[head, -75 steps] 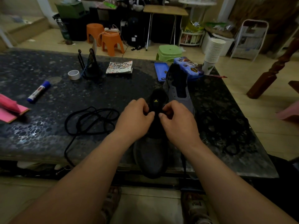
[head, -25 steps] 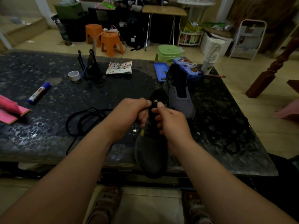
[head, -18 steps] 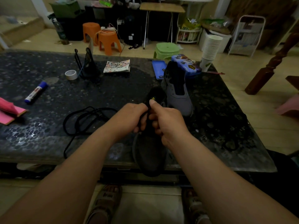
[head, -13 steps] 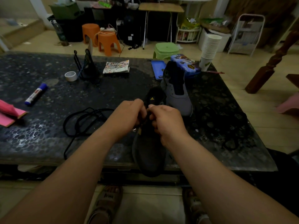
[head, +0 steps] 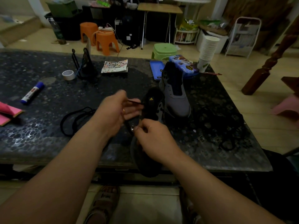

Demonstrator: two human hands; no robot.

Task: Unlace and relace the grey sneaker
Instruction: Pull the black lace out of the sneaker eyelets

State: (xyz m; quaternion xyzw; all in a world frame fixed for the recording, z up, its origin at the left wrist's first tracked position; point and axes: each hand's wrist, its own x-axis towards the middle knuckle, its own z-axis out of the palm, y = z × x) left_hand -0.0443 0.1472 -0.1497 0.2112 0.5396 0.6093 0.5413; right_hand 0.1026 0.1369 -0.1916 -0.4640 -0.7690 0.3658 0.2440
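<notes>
The lace point(head: 135, 102) is seemingly pinched in the left hand point(head: 115, 110); the sneaker point(head: 152, 109), toe nearward beside it, is gripped by the right hand point(head: 155, 139).

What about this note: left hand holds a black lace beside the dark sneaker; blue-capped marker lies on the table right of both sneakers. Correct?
Not quite. The head view shows the blue-capped marker lying on the table left of the dark sneaker and the lighter sneaker, not right. The rest stands: the left hand holds a black lace beside the dark sneaker.
</notes>
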